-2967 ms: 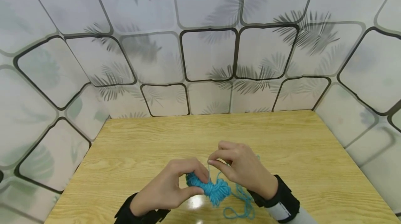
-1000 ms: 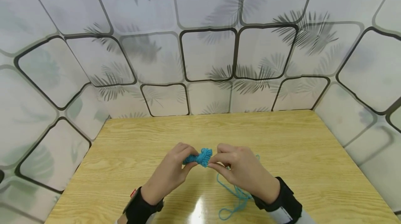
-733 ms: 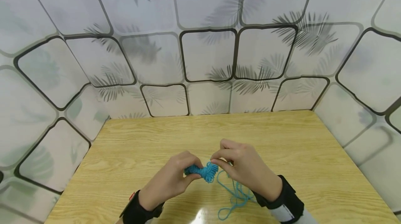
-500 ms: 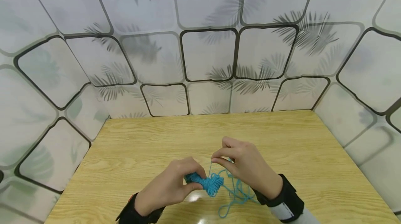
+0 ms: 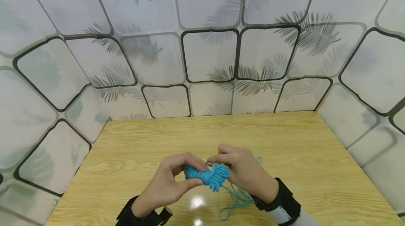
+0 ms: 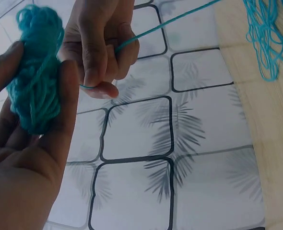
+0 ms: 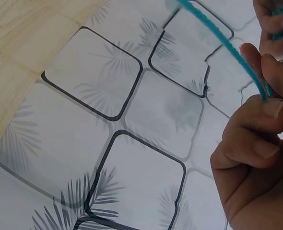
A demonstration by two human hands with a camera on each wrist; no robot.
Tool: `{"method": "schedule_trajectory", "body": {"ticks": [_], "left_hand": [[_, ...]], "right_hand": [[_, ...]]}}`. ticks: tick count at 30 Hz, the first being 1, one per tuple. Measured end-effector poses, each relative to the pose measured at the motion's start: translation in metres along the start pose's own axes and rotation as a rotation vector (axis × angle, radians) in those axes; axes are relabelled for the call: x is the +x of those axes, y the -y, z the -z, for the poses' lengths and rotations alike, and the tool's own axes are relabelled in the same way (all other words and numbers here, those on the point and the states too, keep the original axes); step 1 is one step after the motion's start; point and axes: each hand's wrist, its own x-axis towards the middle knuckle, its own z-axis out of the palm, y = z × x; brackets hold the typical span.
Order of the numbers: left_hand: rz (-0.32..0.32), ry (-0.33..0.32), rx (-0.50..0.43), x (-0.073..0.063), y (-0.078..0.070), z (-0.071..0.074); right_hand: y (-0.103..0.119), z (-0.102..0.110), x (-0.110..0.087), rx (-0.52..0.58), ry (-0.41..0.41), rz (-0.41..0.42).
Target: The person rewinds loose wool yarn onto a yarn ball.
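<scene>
In the left hand [image 5: 162,184], fingers pinch the skein [image 5: 205,175], its loops [image 5: 219,176] jutting past their tips. In the right hand [image 5: 244,169], just beside, fingers pinch the strand [image 7: 228,43].

And here's the left hand [image 6: 33,165], thumb and fingers gripping a plump, upright bundle of teal-blue wound yarn [image 6: 38,76]! Just beside it, the right hand [image 6: 100,43], fingers curled on a thin teal-blue yarn strand [image 6: 175,20] that slants to the upper edge; in this dim light its link to the bundle is hard to make out. Far corner: a loose teal-blue yarn tangle [image 6: 263,33] on the pale wood-grain tabletop [image 6: 247,105], beside a white, dark-outlined, leaf-printed wall covering [image 6: 136,129]!
</scene>
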Motion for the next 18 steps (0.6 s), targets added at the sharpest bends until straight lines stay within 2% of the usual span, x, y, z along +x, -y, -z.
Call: {"method": "schedule_trajectory", "body": {"ticks": [3, 9, 13, 18], "left_hand": [[-0.020, -0.093, 0.029, 0.001, 0.002, -0.001], [-0.076, -0.253, 0.166, 0.005, 0.006, -0.005], [-0.088, -0.300, 0.256, 0.006, 0.010, -0.007], [-0.151, -0.338, 0.424, 0.008, 0.014, -0.007]], "right_hand": [[0.001, -0.002, 0.000, -0.023, 0.015, -0.027], [0.005, -0.006, 0.000, -0.030, 0.010, -0.018], [0.006, -0.006, 0.001, -0.006, 0.002, -0.002], [0.009, -0.005, 0.001, 0.006, -0.001, 0.012]]}}
